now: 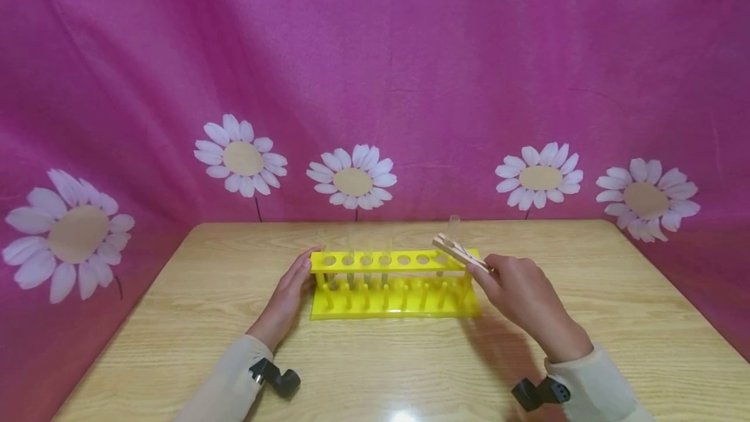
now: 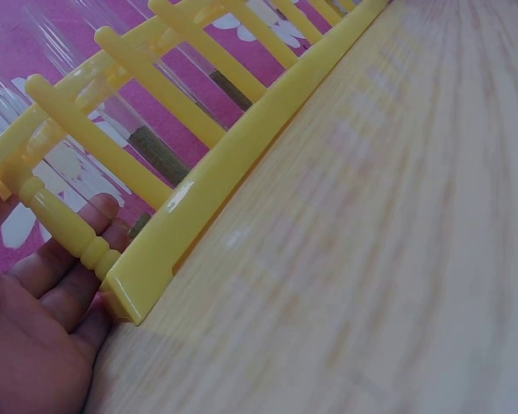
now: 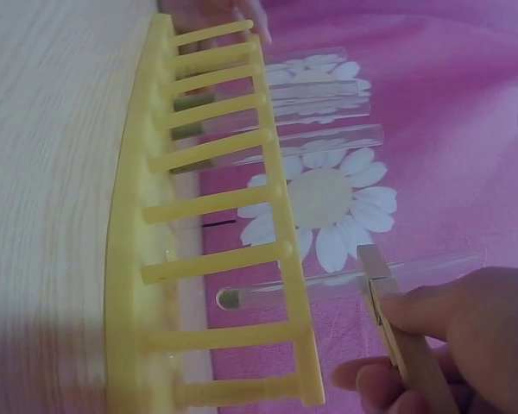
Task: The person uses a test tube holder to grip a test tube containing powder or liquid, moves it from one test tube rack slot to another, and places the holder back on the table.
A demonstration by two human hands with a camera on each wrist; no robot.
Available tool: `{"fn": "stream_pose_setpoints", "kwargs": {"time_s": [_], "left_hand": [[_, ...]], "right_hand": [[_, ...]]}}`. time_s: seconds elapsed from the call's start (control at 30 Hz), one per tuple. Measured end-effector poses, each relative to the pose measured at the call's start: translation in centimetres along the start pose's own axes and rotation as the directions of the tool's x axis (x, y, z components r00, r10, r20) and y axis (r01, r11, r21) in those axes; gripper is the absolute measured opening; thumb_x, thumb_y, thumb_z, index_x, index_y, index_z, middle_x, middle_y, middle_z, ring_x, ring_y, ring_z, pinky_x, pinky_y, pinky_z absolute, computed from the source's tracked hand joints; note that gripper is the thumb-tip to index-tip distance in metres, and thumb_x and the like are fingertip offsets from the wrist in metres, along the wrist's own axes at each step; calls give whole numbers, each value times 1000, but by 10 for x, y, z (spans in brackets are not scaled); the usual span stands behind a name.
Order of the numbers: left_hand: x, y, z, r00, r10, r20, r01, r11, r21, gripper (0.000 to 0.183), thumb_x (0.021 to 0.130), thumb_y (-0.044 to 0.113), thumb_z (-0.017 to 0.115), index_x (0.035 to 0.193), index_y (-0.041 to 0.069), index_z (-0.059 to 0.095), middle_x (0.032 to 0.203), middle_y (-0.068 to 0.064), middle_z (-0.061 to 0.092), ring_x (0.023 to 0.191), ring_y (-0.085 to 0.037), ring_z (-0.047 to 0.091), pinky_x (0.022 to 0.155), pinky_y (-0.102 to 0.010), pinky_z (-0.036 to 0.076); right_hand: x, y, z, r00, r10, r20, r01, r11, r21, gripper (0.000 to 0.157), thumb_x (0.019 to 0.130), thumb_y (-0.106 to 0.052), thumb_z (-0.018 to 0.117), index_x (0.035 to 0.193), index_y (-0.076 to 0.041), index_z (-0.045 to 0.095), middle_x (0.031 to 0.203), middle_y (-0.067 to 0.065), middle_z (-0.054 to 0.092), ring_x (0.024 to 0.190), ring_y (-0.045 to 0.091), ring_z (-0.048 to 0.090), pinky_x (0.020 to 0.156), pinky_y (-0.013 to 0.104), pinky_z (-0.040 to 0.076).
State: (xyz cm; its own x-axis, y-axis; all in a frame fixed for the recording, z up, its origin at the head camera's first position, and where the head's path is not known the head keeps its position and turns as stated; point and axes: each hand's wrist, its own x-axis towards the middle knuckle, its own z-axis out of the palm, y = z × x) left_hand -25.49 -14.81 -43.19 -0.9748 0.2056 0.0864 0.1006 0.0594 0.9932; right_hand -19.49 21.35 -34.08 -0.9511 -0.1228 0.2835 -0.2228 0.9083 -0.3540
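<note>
A yellow test tube rack [image 1: 396, 312] stands on the table. My left hand [image 1: 287, 290] holds its left end, fingers reaching behind the end post [image 2: 65, 222] in the left wrist view. My right hand [image 1: 523, 288] grips a wooden test tube clamp [image 1: 459, 252] near the rack's right end. The clamp's jaws are closed around a clear test tube [image 3: 335, 285] high on its length. That tube passes through a hole near the right end, slightly tilted, its rounded bottom with dark matter [image 3: 230, 298] hanging above the base.
Several clear test tubes [image 3: 328, 136] with dark greenish matter at the bottom stand in the rack's left holes. Upright pegs [image 1: 405, 296] line the rack's front. Behind the wooden table [image 1: 375, 370] hangs a magenta cloth [image 1: 410, 70] with white flowers.
</note>
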Motion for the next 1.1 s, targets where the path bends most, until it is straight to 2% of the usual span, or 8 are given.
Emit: {"fn": "stream_pose_setpoints", "kwargs": {"time_s": [0.17, 0.23, 0.37, 0.5, 0.6, 0.8, 1.1], "left_hand": [[-8, 17, 3, 1000, -3, 23, 3, 1000, -5, 44, 99, 38, 26, 139, 20, 33, 143, 0, 31, 129, -18, 29, 108, -42, 20], [-8, 17, 4, 1000, -13, 23, 13, 1000, -5, 44, 99, 37, 26, 139, 20, 32, 143, 1, 31, 129, -17, 28, 108, -41, 20], [-1, 3, 1, 1000, -5, 14, 5, 1000, 1, 50, 96, 46, 28, 139, 22, 33, 141, 4, 32, 129, -16, 29, 108, -42, 20], [1, -2, 0, 1000, -2, 4, 2, 1000, 9, 54, 93, 53, 31, 138, 24, 34, 140, 7, 33, 128, -14, 30, 107, -41, 21], [0, 1, -1, 1000, -4, 11, 4, 1000, -1, 51, 95, 49, 30, 138, 23, 34, 140, 7, 33, 129, -14, 29, 108, -41, 21], [-8, 17, 3, 999, 3, 32, -3, 1000, -8, 45, 99, 36, 25, 140, 17, 32, 143, -1, 30, 130, -18, 27, 108, -43, 19], [-11, 24, 5, 999, -12, 32, 12, 1000, 3, 44, 100, 34, 24, 140, 18, 31, 143, 0, 30, 130, -17, 27, 108, -41, 20]], "right_hand": [[-1, -1, -2, 1000, 15, 0, -15, 1000, 26, 36, 87, -45, 54, 71, -13, 57, 49, -2, 37, 44, 13, 34, 40, 25, 29], [-1, -1, -3, 1000, 23, 4, -23, 999, 35, 37, 87, -47, 53, 74, -13, 58, 49, -2, 38, 44, 13, 34, 40, 24, 29], [-1, -2, -5, 1000, 20, -3, -20, 999, 40, 38, 87, -48, 52, 74, -13, 58, 49, -2, 38, 43, 13, 34, 39, 24, 28], [-2, -3, -7, 1000, 14, -19, -14, 999, 40, 32, 87, -41, 56, 72, -13, 57, 49, -2, 38, 43, 13, 34, 38, 24, 28], [-2, -4, -9, 999, 4, -35, -3, 999, 35, 27, 87, -35, 59, 72, -12, 56, 49, -2, 38, 43, 13, 33, 39, 24, 28], [-2, -4, -13, 997, -20, -72, 21, 1000, 17, 26, 87, -33, 58, 72, -12, 56, 48, -3, 37, 43, 13, 32, 39, 25, 28], [-3, -2, -19, 996, -12, -94, 15, 999, 29, 41, 88, -49, 48, 71, -12, 56, 49, -2, 37, 44, 13, 33, 39, 25, 29]]}}
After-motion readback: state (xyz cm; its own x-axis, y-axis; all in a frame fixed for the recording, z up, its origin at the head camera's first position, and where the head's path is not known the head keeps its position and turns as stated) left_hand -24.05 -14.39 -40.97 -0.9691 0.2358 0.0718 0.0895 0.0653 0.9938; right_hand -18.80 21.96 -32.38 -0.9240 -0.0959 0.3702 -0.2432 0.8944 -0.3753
